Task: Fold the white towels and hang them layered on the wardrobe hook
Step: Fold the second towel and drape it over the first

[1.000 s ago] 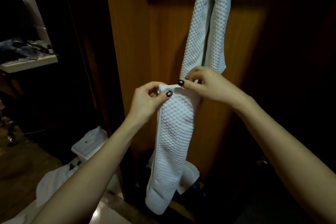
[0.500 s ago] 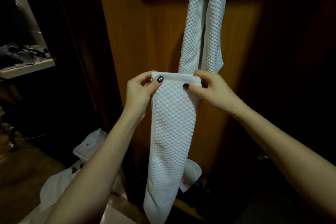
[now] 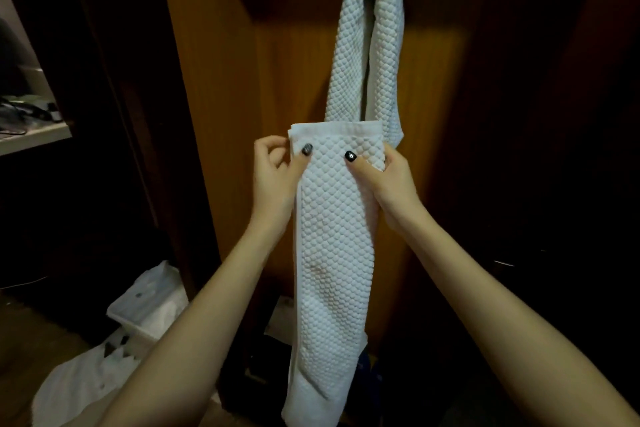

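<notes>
a folded white towel (image 3: 334, 253) hangs as a long narrow strip at the centre of the view, top hem level, lower end reaching toward 6 o'clock, where it ends in a rounded fold. the left hand (image 3: 275, 173) pinches the top corner on the strip's 9 o'clock side: thumb on the front face, other fingers curled behind the edge. the right hand (image 3: 388, 180) pinches the top corner on the 3 o'clock side in the same manner, thumb on the front, fingers wrapped round the edge. both thumbs lie just below the plain hem band, apart from each other, with textured cloth between them

a second white towel (image 3: 367, 55) is at 12 o'clock from the held one, draped over a point high on the wardrobe panel (image 3: 214, 80). its two halves hang side by side. the 9 o'clock half passes behind the held towel's top hem; the 3 o'clock half ends just beside the right hand's fingers. the hook is covered by the loop of cloth and cannot be made out

at 8 o'clock of the view a white plastic container (image 3: 149, 305) stands on the floor, with white sheeting (image 3: 76, 388) lying near it at 7 o'clock. a pale shelf (image 3: 31, 140) bearing dark items is at 9 o'clock, well apart from the hands
</notes>
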The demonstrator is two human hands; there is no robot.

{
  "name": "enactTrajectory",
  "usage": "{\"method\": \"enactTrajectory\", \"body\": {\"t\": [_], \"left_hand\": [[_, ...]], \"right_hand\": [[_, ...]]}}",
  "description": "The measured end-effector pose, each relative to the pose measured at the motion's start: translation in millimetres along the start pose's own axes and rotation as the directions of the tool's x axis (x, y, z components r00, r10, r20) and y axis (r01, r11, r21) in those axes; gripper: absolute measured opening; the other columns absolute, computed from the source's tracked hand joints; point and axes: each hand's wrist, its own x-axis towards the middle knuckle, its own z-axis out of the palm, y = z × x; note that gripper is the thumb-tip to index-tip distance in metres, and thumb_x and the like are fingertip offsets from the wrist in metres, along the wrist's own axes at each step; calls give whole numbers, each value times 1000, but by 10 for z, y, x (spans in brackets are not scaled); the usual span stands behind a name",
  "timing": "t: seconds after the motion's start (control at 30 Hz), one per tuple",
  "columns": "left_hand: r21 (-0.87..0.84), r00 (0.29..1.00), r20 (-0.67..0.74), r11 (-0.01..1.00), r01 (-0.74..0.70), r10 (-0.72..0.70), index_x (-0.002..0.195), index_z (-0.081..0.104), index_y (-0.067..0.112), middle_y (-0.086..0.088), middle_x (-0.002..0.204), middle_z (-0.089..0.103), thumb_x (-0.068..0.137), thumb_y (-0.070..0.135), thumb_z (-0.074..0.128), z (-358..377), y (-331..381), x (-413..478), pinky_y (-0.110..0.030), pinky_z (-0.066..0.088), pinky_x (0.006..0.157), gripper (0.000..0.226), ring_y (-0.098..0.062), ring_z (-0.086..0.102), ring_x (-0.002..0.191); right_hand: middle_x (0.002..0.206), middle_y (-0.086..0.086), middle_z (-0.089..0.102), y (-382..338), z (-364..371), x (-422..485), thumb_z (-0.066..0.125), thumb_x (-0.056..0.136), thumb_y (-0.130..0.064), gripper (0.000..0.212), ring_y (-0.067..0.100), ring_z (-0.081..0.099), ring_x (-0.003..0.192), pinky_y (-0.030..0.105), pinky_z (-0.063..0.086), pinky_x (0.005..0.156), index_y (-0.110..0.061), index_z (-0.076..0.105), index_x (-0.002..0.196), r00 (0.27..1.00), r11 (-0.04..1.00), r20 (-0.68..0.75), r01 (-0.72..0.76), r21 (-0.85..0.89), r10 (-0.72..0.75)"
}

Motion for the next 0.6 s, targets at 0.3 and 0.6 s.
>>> {"method": "enactTrajectory", "body": {"t": [0.3,0.6], "left_hand": [[389,1000,-1,921,-13,14,92,65,17,3,108,63,88,13,70,-153,-763,-510,-26,48,80,7,-11,60,99],[340,997,-13,938,-67,76,93,62,31,-1,103,66,83,14,76,19,-534,-345,-15,51,74,24,0,63,85]], "right_hand": [[98,-5,76,-158,-85,224,66,92,-8,17,13,72,95,22,56,74,-15,65,107,999,1000,29,28,3,-28],[107,5,73,-272,-168,381,69,90,-10,18,21,71,100,35,58,85,-12,65,107,998,999,-54,37,-11,-38]]}}
